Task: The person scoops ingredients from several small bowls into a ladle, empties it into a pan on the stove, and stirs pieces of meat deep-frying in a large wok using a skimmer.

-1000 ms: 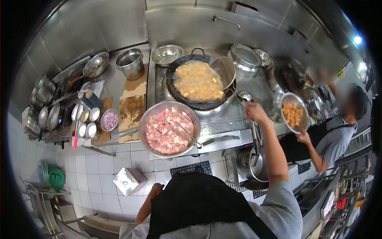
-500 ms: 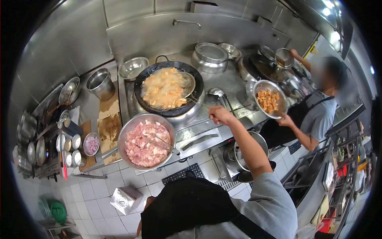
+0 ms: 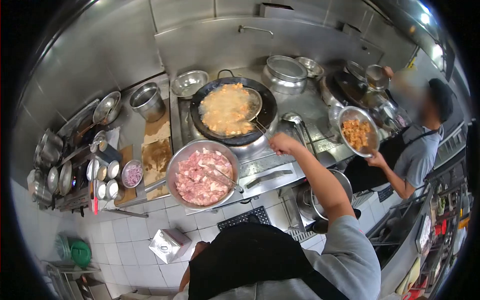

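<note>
Here the right hand (image 3: 282, 144) grips the handle of a skimmer (image 3: 248, 104) dipped in the wok (image 3: 233, 111) of frothing oil; beside it, a steel bowl (image 3: 202, 173) holds raw meat. The left hand (image 3: 198, 246), seemingly empty, hangs low. No writing is legible.
</note>
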Motion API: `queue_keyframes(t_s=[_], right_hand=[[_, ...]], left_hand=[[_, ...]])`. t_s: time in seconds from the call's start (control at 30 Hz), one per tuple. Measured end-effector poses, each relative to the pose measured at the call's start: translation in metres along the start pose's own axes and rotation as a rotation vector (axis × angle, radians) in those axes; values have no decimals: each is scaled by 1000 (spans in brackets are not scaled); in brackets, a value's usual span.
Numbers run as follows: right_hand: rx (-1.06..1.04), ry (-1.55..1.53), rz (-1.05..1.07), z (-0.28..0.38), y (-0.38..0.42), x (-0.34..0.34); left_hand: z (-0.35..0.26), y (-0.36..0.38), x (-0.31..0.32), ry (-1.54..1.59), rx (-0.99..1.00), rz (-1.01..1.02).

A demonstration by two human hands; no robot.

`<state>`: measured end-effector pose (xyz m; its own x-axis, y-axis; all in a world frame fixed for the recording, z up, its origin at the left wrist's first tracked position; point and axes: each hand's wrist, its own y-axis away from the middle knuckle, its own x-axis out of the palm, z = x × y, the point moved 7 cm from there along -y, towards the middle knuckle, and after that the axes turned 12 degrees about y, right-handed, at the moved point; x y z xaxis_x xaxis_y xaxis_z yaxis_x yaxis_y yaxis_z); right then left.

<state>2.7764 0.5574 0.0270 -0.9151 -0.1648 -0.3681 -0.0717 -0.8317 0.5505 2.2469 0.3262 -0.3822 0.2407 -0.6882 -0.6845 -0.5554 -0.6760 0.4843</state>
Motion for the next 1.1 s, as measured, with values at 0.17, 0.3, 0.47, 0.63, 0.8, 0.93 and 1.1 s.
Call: queue_keyframes(t_s=[0.17,0.3,0.47,0.63,0.8,0.93,1.1], right_hand=[[-73,-552,147,15,18,2],[-81,-557,126,23,46,-6],[-215,-35,-125,16,53,-38],[-369,532,-441,26,52,-49],[-271,377,-344,50,82,-32],[-308,408,-371,72,96,-38],[-508,735,-628,72,82,-89]], left_hand=[[2,-6,23,-126,36,42],[-4,19,11,159,-234,36],[19,11,48,-26,-72,109],[26,5,40,-24,-74,96],[-17,18,-27,609,-483,-60],[-20,5,-4,186,-164,-51],[-25,9,20,26,-122,184]])
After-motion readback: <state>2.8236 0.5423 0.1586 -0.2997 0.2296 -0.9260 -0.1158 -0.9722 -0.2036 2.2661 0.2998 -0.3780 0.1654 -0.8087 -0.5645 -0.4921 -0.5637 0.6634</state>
